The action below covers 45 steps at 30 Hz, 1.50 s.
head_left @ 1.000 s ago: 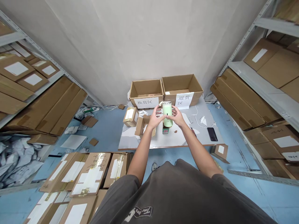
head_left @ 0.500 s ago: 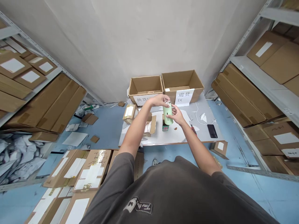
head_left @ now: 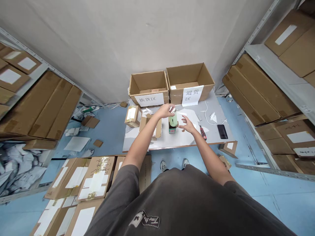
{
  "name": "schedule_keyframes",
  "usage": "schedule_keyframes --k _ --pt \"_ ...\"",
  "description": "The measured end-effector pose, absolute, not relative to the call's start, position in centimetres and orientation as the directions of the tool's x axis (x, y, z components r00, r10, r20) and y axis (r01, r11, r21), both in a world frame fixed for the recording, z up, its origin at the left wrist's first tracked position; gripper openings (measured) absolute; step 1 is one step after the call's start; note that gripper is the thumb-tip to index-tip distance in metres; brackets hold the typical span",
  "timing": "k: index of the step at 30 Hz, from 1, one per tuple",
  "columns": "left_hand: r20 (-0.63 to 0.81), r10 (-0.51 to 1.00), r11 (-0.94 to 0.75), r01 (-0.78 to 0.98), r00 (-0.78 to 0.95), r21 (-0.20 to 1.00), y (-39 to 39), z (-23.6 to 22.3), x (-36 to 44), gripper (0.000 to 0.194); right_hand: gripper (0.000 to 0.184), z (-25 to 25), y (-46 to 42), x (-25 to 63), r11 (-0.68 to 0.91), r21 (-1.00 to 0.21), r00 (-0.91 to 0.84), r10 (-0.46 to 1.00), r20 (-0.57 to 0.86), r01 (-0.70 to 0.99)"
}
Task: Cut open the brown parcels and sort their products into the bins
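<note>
My left hand (head_left: 167, 110) is closed around the silvery top of a light green canister (head_left: 173, 120) with dark print on its side. The canister's lower end is inside, or directly over, a small green and pink box (head_left: 172, 130) standing on the table; which of the two I cannot tell. My right hand (head_left: 188, 125) is just to the right, fingers spread and holding nothing. An opened cardboard box (head_left: 157, 129) with white material lies left of the small box, partly behind my left forearm.
Two large open cartons (head_left: 147, 98) with paper signs line the back of the table (head_left: 157, 144). A taped box (head_left: 133, 116) sits at left. To the right are a red and black tool (head_left: 203, 132), a white cable and a phone (head_left: 222, 131). Shelves and stacked boxes (head_left: 94, 177) flank the table.
The canister has come down toward the small box, carried in my left hand. My right hand has let go of it and opened. The camera view has shifted slightly.
</note>
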<state>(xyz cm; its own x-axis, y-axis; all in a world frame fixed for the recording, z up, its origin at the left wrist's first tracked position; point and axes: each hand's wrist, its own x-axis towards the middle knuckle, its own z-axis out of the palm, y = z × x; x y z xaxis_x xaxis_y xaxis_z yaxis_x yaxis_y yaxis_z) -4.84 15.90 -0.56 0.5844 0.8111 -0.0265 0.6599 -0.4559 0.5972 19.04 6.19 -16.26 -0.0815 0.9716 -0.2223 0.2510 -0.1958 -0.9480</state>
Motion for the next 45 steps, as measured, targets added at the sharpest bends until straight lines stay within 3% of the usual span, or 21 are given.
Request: schedule_keyframes --k 5,16,24,31,35,40,45 --pt "-0.057 0.821 -0.430 0.683 0.567 0.591 15.4 -3.8 -4.7 0.048 0.119 -20.3 5.8 18.8 -0.225 -0.940 -0.083 0.964 -0.253 0.256" --pt "-0.107 0.816 -0.420 0.710 0.568 0.566 14.2 -9.3 -4.5 0.048 0.126 -24.9 7.5 16.7 -0.086 -0.916 -0.156 0.975 -0.158 0.391" --pt "-0.146 0.854 -0.343 0.753 0.498 0.562 13.4 -12.7 -4.4 0.053 0.104 -27.0 8.1 15.8 -0.101 -0.852 -0.131 0.972 -0.194 0.514" --pt "-0.215 0.879 -0.280 0.826 0.426 0.489 12.6 -15.7 -4.0 0.062 0.087 -28.0 8.5 15.1 -0.098 -0.866 -0.103 0.980 -0.169 0.491" --pt "-0.222 0.859 -0.344 0.842 0.461 0.416 12.1 -17.1 -3.8 0.050 0.089 -28.4 8.5 15.0 -0.115 -0.881 -0.100 0.979 -0.180 0.458" --pt "-0.209 0.854 -0.377 0.843 0.477 0.382 11.5 -17.8 -3.8 0.058 0.089 -28.6 8.3 15.2 -0.112 -0.901 -0.107 0.979 -0.172 0.420" --pt "-0.200 0.838 -0.415 0.831 0.508 0.369 11.6 -17.9 -3.6 0.049 0.085 -28.3 8.2 15.3 -0.158 -0.878 -0.075 0.974 -0.214 0.452"
